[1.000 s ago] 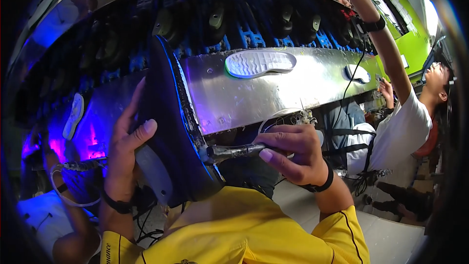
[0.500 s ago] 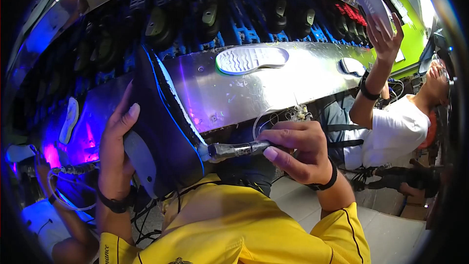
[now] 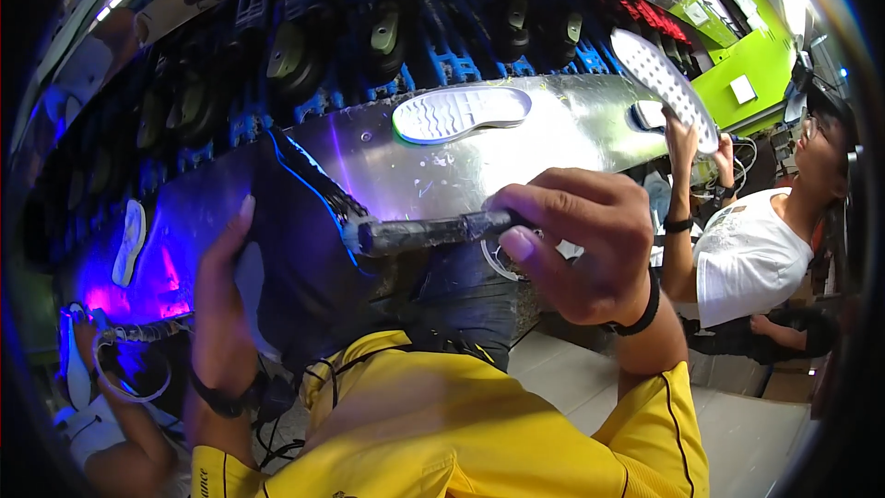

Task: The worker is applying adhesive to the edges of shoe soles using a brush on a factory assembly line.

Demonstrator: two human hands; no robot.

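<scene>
My left hand (image 3: 226, 263) grips a black shoe upper (image 3: 300, 249) at its left side, thumb along the outside. A thin blue line glows along the upper's lower edge, and much of the dark body blends into the shadow. Between the thumb and fingers of my right hand (image 3: 595, 244) is a brush (image 3: 429, 232) with a dark, wrapped handle. Its bristle end touches or nearly touches the upper's edge near the blue line. The hold of my left fingers behind the upper is hidden.
Ahead runs a metal ledge (image 3: 359, 161) bearing a white shoe sole (image 3: 466, 117), with another sole (image 3: 129, 242) at left. Behind it stand blue racks (image 3: 452, 65) with dark shoes. At right a person (image 3: 756, 254) holds a dotted sole (image 3: 666, 88); another person's arm (image 3: 124, 415) is at lower left.
The upper has turned, showing less of its pale edge strip. My right hand and the brush have moved up, the brush tip also leftward. The person at right has lowered the sole.
</scene>
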